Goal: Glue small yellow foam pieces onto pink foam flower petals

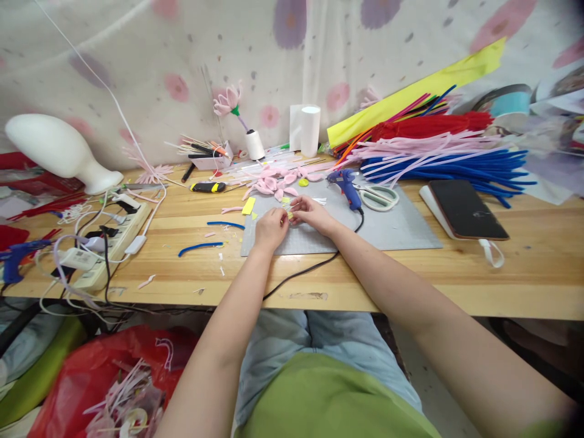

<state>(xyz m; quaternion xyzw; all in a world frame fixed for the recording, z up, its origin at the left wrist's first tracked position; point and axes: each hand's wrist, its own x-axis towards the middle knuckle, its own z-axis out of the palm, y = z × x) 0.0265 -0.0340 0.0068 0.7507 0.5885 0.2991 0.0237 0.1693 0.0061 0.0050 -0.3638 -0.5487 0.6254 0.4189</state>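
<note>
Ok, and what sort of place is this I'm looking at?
Probably a small handicraft workspace: there's a blue glue gun beside scissors, bundles of blue fuzzy stems, and a pink flower that looks made of similar stems.

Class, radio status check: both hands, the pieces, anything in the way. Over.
Left hand, right hand close together over gray mat. Small yellow pieces between them; grip unclear. Black cord from blue glue gun passes beneath right forearm.

Single head-worn view from above and behind the fingers, well apart, facing forward-down across the table.
</note>
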